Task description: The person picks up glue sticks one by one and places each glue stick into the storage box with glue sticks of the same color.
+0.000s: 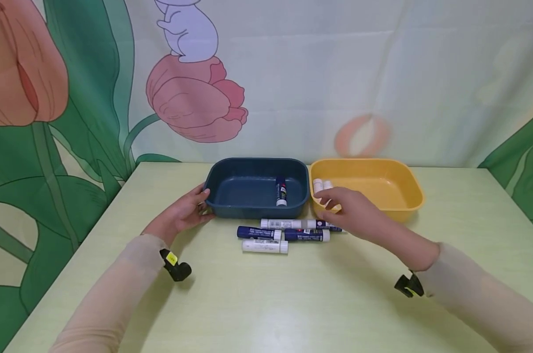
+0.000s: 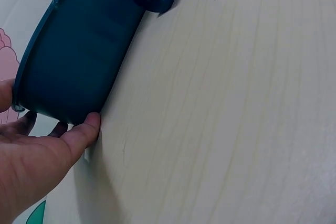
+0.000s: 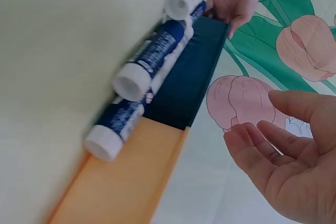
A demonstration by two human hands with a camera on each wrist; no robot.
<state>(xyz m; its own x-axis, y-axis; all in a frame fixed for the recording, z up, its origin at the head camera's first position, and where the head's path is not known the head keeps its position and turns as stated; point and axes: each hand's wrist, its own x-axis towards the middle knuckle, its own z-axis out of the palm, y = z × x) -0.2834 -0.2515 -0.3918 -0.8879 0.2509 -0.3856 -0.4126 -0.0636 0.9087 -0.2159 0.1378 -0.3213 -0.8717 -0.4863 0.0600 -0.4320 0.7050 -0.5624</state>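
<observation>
My left hand (image 1: 188, 212) grips the left end of a dark blue bin (image 1: 258, 213), thumb at the rim and fingertips against the outer wall. One blue glue stick (image 1: 281, 190) with a white cap lies inside that bin. My right hand (image 1: 353, 212) hovers over the near left corner of a yellow bin (image 1: 403, 214), its fingers loosely bent around nothing in the right wrist view. Two white glue sticks (image 1: 318, 186) lean in the yellow bin's left end, partly hidden by this hand. In front of the bins lie several more glue sticks, blue (image 1: 306, 235) and white (image 1: 264, 246).
Both bins stand side by side at the back of a pale wooden table (image 1: 266, 304), close to a printed curtain (image 1: 293, 88) with flowers. Each wrist carries a small black camera (image 1: 176, 265).
</observation>
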